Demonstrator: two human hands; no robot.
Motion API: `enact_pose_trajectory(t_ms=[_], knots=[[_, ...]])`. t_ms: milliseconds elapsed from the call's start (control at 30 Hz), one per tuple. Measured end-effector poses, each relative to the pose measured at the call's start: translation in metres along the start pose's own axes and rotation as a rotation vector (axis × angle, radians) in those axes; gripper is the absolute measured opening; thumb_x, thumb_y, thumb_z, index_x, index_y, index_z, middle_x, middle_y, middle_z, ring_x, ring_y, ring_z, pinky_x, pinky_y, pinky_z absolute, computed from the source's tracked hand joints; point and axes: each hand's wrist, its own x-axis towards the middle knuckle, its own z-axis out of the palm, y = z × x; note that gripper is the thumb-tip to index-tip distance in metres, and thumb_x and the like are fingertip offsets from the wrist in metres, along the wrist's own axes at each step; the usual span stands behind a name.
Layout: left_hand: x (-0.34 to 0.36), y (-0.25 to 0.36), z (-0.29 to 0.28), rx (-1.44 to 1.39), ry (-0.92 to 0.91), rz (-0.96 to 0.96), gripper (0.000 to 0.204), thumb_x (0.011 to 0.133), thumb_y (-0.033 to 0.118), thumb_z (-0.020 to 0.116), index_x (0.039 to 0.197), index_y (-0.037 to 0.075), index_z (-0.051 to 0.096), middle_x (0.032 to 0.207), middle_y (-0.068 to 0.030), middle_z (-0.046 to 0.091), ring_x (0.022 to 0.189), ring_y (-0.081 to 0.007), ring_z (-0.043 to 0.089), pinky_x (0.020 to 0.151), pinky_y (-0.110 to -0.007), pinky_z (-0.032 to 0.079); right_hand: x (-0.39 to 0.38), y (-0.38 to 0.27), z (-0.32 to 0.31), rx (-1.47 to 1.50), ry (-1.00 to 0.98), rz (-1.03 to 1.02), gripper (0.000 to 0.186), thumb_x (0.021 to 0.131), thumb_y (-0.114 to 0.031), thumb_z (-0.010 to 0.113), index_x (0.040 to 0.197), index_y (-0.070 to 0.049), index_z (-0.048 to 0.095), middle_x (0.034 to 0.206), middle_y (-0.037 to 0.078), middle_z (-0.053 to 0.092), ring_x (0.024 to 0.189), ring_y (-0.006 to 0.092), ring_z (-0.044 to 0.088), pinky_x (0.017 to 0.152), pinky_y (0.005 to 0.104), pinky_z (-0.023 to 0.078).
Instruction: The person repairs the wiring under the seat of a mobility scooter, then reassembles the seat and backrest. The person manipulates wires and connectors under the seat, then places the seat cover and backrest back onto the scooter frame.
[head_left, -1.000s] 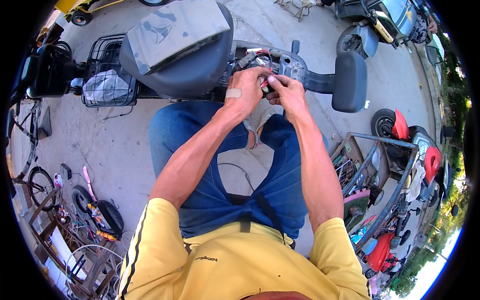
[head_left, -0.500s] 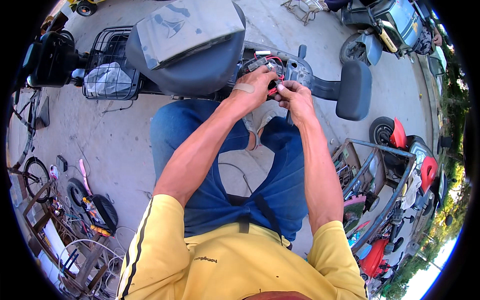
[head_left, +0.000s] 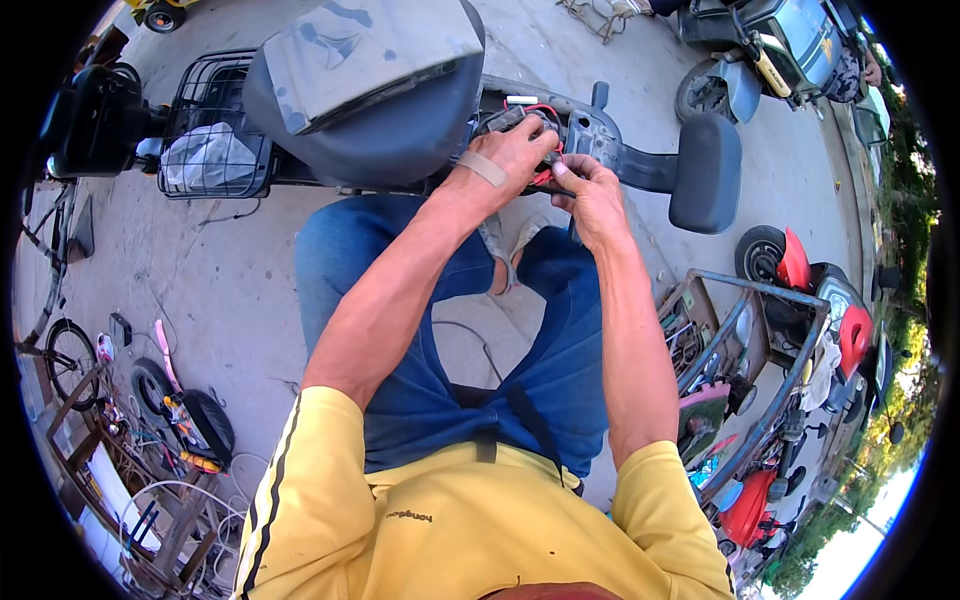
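Both hands meet over the open compartment of an electric scooter, where red wires (head_left: pixel 543 178) and dark parts are packed together. My left hand (head_left: pixel 508 160), with a strip of plaster near the wrist, reaches in with its fingers bent and closed; what they grip is hidden. Beside it, my right hand (head_left: pixel 597 197) pinches a red wire between thumb and fingers. A small white connector (head_left: pixel 520 100) lies at the compartment's far side. To the left, the dark scooter seat (head_left: pixel 365 160) is raised, with a dusty flat grey panel (head_left: pixel 370 60) on it.
A padded backrest (head_left: pixel 705 178) stands right of my hands. On the left is a wire basket (head_left: pixel 205 85) holding a crumpled clear plastic bag (head_left: pixel 212 157). A metal frame rack (head_left: pixel 745 290) with parts is at right; loose wheels and cables lie lower left. Another scooter (head_left: pixel 735 85) stands far right.
The view has shifted slightly. My left hand's fingers have moved a little at the wires; my right hand keeps its pinch close beside them.
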Motion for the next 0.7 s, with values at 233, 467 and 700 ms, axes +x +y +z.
enact_pose_trajectory(t_ms=[233,467,700], knots=[[-0.008,0.007,-0.006,0.088,0.144,0.011,0.025,0.093,0.009,0.064,0.118,0.008,0.060,0.118,-0.0119,0.062,0.094,-0.0381,0.074,0.073,-0.051,0.061,0.007,-0.003,-0.007,0.041,-0.025,-0.016,0.015,0.100,-0.014,0.071,0.107,-0.001,0.071,0.094,0.006,0.072,0.083,0.0149,0.069,0.071,0.0290,0.055],[-0.013,0.029,-0.022,0.146,0.213,-0.067,0.023,0.092,0.008,0.065,0.113,0.004,0.058,0.128,-0.0177,0.058,0.094,-0.0411,0.073,0.074,-0.050,0.062,0.005,-0.015,-0.001,0.002,-0.052,0.040,0.016,0.100,-0.013,0.070,0.110,0.000,0.069,0.096,0.007,0.072,0.086,0.0154,0.070,0.078,0.0301,0.058],[-0.026,0.024,-0.021,-0.107,0.279,0.146,0.028,0.088,-0.005,0.059,0.116,0.001,0.057,0.136,-0.0232,0.057,0.121,-0.0435,0.061,0.095,-0.050,0.057,0.009,-0.015,0.005,0.278,0.003,0.154,0.017,0.094,-0.009,0.073,0.107,0.002,0.071,0.095,0.009,0.073,0.083,0.0170,0.069,0.074,0.0322,0.054]])
